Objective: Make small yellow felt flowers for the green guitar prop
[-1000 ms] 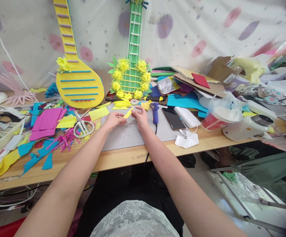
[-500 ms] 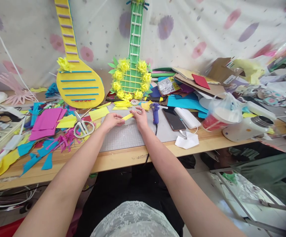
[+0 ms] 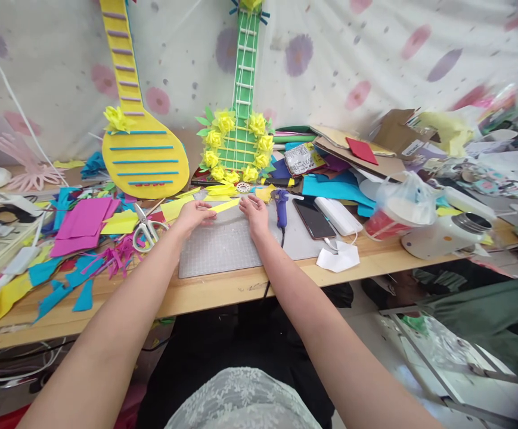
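A narrow yellow paper strip (image 3: 225, 207) is stretched between my two hands, just above the grey cutting mat (image 3: 218, 256). Its left end is pinched in my left hand (image 3: 195, 215), near a pair of white-handled scissors (image 3: 149, 229). My right hand (image 3: 255, 215) has its fingertips closed at the strip's other end, left of a purple glue gun (image 3: 281, 208). Behind the hands lie more yellow paper pieces (image 3: 220, 190) and a small white reel (image 3: 242, 186). A green paper instrument (image 3: 239, 152) with yellow paper flowers stands beyond them.
A yellow instrument cutout (image 3: 145, 164) leans against the draped wall. Magenta sheets (image 3: 84, 223) and blue scraps (image 3: 83, 295) cover the left side. To the right are a phone (image 3: 315, 218), a white power bank (image 3: 338, 215), a bagged cup (image 3: 397, 214) and a white bottle (image 3: 441, 235).
My left hand has moved left, away from the right hand. More of the yellow strip now shows between them. The view has shifted slightly.
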